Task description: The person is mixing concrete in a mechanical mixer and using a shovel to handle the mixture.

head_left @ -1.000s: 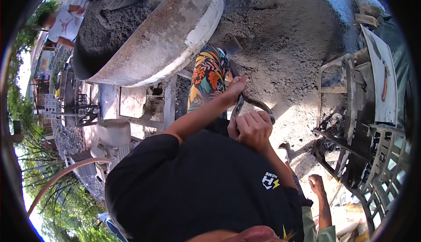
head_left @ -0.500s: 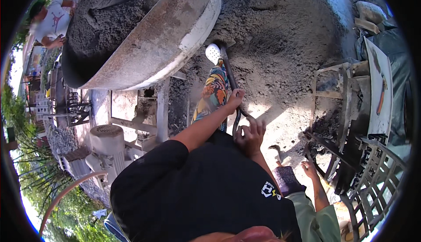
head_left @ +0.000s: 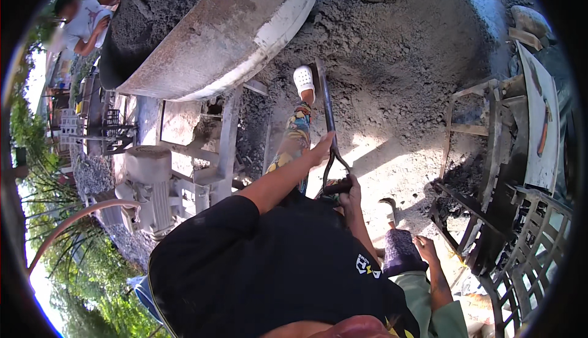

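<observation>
The fingers of the right hand (head_left: 348, 192) are closed around the grip of the shovel (head_left: 329, 131), at 6 o'clock of its shaft. The left hand (head_left: 320, 150) now rests half open against the shaft, no longer clasping it. The blade has gone forward into the grey cement heap (head_left: 392, 50) at 12 o'clock, beside the mixer drum (head_left: 226, 32), so a scoop seems underway.

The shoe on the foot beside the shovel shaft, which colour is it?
The shoe is white with small holes, shown best in the head view.
</observation>
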Demonstrator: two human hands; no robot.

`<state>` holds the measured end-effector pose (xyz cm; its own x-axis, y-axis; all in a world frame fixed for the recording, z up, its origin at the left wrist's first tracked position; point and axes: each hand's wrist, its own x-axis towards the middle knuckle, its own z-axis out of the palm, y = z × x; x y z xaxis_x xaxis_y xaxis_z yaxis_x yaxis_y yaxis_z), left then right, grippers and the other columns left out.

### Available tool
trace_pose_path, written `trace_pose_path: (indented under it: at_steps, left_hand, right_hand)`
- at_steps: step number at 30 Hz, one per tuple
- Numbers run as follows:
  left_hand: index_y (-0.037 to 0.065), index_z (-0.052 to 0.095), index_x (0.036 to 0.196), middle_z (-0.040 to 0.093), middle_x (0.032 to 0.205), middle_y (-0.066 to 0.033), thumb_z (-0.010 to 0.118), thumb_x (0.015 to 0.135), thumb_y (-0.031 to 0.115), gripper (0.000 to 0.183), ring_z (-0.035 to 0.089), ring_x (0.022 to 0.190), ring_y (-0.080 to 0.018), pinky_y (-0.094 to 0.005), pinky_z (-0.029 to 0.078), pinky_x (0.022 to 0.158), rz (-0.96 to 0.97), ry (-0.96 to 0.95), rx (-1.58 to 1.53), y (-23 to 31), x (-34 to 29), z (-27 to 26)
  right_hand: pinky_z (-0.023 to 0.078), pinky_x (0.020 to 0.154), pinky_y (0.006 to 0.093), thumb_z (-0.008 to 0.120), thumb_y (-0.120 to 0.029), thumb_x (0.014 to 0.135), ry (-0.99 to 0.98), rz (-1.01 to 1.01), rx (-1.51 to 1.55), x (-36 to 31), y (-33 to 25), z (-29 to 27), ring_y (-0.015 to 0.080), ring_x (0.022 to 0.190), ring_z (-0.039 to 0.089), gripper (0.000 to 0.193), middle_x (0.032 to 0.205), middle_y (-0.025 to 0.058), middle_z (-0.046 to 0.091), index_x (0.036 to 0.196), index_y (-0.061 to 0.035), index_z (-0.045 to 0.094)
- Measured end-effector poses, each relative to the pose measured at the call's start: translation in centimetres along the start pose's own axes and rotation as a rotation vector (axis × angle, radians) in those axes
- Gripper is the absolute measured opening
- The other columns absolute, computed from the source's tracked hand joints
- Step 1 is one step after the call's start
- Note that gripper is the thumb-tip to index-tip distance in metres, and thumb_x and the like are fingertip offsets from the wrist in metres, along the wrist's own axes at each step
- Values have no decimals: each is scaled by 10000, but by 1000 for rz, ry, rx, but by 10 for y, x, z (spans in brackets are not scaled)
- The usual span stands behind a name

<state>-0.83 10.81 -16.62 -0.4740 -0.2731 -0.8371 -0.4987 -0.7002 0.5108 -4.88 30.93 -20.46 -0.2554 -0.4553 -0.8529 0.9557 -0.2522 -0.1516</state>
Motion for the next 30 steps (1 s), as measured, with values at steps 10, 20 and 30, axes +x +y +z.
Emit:
trace_pose_path:
  at_steps: [10, 20, 30]
  left_hand:
    - [154, 146, 1478, 361, 1433, -128, 365, 834, 726, 889, 386, 1260, -366, -541, 290, 1030, -135, 35, -487, 82, 56, -65]
    - [77, 350, 1296, 582, 1122, -131, 249, 822, 778, 851, 561, 982, -405, -566, 430, 845, -147, 68, -647, 149, 242, -54]
    - [119, 530, 757, 558, 621, -57, 589, 827, 578, 468, 543, 479, -198, -346, 466, 418, 39, 244, -629, 156, 315, -77]
  right_hand:
    - [458, 840, 401, 662, 11, 808, -100, -186, -90, -115, -30, 139, 202, 968, 549, 551, 1102, 91, 505, 1283, -98, 407]
    - [439, 413, 302, 647, -81, 818, 557, -288, -261, -101, -111, 182, 182, 438, 528, 123, 544, 54, 529, 783, -43, 536]
    - [359, 367, 276, 588, -6, 777, 986, -372, -228, -73, -101, 187, 146, 403, 460, 63, 528, 28, 457, 748, -9, 532]
